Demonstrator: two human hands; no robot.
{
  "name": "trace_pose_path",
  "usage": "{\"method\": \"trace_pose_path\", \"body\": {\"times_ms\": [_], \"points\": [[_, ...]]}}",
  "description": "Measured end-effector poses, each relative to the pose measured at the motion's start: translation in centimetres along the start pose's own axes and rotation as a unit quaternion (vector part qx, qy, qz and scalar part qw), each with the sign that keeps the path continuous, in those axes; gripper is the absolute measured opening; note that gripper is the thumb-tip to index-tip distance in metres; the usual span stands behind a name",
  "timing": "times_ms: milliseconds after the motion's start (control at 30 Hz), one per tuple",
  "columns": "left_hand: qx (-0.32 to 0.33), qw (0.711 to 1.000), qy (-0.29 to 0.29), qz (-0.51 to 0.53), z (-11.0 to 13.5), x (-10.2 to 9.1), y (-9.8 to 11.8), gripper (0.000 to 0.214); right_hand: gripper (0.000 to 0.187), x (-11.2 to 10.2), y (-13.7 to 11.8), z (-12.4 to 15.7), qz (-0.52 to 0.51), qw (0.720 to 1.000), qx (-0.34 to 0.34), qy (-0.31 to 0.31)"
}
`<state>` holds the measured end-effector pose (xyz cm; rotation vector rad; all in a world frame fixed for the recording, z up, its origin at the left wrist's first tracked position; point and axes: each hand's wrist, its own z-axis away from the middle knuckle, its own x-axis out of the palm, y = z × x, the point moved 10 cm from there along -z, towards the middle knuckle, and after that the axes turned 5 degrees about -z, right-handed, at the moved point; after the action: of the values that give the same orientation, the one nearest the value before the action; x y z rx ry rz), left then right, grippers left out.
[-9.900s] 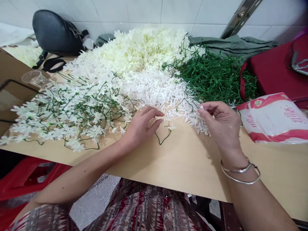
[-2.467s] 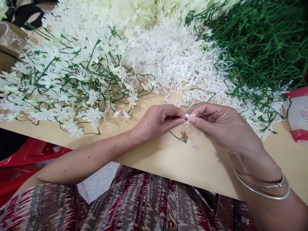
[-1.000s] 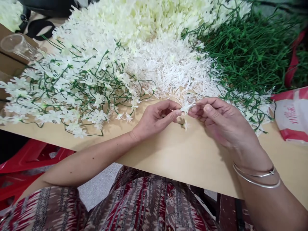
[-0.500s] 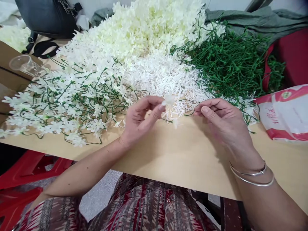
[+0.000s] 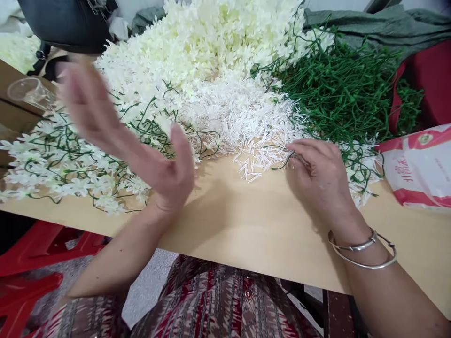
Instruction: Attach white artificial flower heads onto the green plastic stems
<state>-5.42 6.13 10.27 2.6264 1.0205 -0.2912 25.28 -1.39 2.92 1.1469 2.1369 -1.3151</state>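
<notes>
My left hand (image 5: 141, 150) is raised over the pile of white flowers on green stems (image 5: 81, 173), its fingers stretched out and the thumb apart. Motion blurs its fingertips, and nothing shows in its grasp. A pale blur lies beside the thumb; I cannot tell whether it is a loose bloom. With fingertips pinched, my right hand (image 5: 317, 173) holds a thin green plastic stem (image 5: 280, 165) low over the table. Just left of it lie loose white stamen sticks (image 5: 252, 164), part of a larger white heap.
Behind is a tall mound of pale artificial petals (image 5: 218, 42). A tangle of green stems (image 5: 348, 89) fills the back right, beside a red and white packet (image 5: 419, 164). A clear plastic cup (image 5: 33, 96) and a black bag (image 5: 66, 23) stand at the left.
My left hand has swung left and up from the middle, its pinch opened and the white flower no longer in it. My right hand has barely shifted and still pinches a green stem.
</notes>
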Motion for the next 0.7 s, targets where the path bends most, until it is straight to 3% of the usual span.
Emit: {"method": "trace_pose_path", "body": {"times_ms": [33,67,167,233,333,400,533,700], "points": [[0.048,0.998,0.008,0.043,0.5,0.2,2.7,0.069,0.022,0.3,0.1,0.0,0.009,1.000,-0.004,-0.009],[0.049,0.995,-0.022,0.083,1.1,1.2,4.6,0.060,0.019,0.3,0.3,0.1,0.016,1.000,-0.003,-0.008],[0.024,0.961,-0.210,0.176,3.7,5.2,8.9,0.042,0.012,-0.8,0.8,0.1,0.033,0.999,0.013,0.033],[0.026,0.937,-0.269,0.219,5.1,6.1,10.6,0.035,0.011,-2.1,0.7,0.1,0.043,0.996,0.017,0.077],[0.017,0.922,-0.299,0.245,6.1,6.4,10.7,0.029,0.008,-3.4,-0.6,0.3,0.018,0.991,0.002,0.130],[-0.018,0.913,-0.314,0.261,6.3,6.7,10.0,0.030,0.005,-2.9,-2.0,0.5,-0.040,0.992,-0.013,0.121],[-0.111,0.875,-0.355,0.311,6.8,7.9,9.0,0.027,0.007,0.5,-5.0,1.1,-0.155,0.987,-0.048,0.010],[-0.242,0.846,-0.338,0.335,7.5,8.4,7.1,0.017,0.015,2.8,-6.6,1.7,-0.168,0.980,-0.087,-0.061]]}}
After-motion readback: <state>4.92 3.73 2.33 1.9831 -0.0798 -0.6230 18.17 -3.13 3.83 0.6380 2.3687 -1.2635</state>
